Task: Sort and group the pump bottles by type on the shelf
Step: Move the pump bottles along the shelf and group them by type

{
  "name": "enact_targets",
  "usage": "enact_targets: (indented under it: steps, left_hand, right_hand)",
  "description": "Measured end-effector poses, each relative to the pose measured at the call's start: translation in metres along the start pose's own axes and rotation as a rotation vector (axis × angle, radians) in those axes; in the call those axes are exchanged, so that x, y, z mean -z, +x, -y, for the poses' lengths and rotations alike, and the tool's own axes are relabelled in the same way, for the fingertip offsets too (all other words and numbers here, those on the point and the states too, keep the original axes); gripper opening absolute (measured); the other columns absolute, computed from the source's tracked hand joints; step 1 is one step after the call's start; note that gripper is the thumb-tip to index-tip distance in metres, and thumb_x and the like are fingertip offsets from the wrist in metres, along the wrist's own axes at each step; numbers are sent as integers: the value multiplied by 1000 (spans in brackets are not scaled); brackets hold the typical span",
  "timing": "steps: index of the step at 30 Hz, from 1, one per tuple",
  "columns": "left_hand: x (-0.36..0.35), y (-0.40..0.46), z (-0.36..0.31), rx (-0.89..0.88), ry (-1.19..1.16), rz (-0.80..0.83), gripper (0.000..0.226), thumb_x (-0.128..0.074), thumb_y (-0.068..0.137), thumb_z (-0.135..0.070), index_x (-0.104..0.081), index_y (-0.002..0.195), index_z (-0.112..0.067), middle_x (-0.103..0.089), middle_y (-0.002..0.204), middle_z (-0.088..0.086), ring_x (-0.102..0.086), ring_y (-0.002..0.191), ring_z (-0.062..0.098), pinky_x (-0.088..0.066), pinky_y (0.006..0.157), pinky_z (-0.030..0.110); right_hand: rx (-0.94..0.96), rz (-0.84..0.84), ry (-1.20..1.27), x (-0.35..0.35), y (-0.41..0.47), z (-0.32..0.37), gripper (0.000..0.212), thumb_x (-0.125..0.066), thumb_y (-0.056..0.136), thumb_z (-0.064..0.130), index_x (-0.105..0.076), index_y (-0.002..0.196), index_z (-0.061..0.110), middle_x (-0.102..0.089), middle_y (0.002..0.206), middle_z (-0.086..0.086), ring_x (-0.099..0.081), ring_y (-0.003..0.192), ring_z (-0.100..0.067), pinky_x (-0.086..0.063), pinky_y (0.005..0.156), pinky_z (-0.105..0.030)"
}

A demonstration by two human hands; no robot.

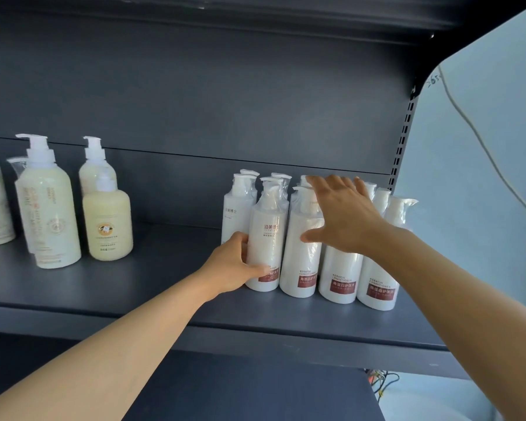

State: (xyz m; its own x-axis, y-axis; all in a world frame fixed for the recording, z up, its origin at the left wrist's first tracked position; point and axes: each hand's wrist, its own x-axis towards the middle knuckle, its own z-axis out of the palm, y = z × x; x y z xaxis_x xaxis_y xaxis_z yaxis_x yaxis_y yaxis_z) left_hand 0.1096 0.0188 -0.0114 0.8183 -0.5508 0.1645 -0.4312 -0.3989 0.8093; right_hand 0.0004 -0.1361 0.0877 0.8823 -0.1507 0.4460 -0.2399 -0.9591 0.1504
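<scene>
The tall white shrink-wrapped pump bottle with a dark red label (266, 238) stands upright at the front left corner of a tight cluster of matching white keratin conditioner bottles (340, 268), on the right part of the dark grey metal shelf (164, 287). The left hand (234, 262) grasps this corner bottle low on its left side, thumb across the front near the label and fingers curled behind. The right hand (343, 214) is released, fingers spread flat over the pump heads and upper bodies of the bottles just right of the corner bottle; whether it touches them or only hovers is hard to tell.

Well to the left of the corner bottle, across a stretch of bare shelf, stands a looser group of rounder cream-yellow pump bottles (107, 223).

The sorting looks nearly done. The risk lies in the packing: the white bottles touch one another, so a sideways push on the corner bottle could tip its tall, narrow neighbours like dominoes, and the slick wrap may let the low grip slide.
</scene>
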Motion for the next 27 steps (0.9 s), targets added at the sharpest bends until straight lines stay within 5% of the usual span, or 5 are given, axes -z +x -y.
enact_targets:
  steps: [14,27]
  left_hand:
    - [120,-65,28,131,301,-222,48,-69,82,-30,-48,125,-21,-56,117,-1,-56,106,15,-48,87,28]
    - [280,-125,113,203,426,-257,50,-68,84,-29,-46,128,-20,-54,123,2,-54,107,15,-45,91,27]
  right_hand:
    - [282,-139,204,19,2,104,54,-62,86,34,-43,133,14,-42,134,-8,-36,125,-26,-31,104,-35]
    - [390,59,302,16,34,292,47,-59,88,30,-44,130,15,-42,131,-6,-45,115,-25,-45,92,-37]
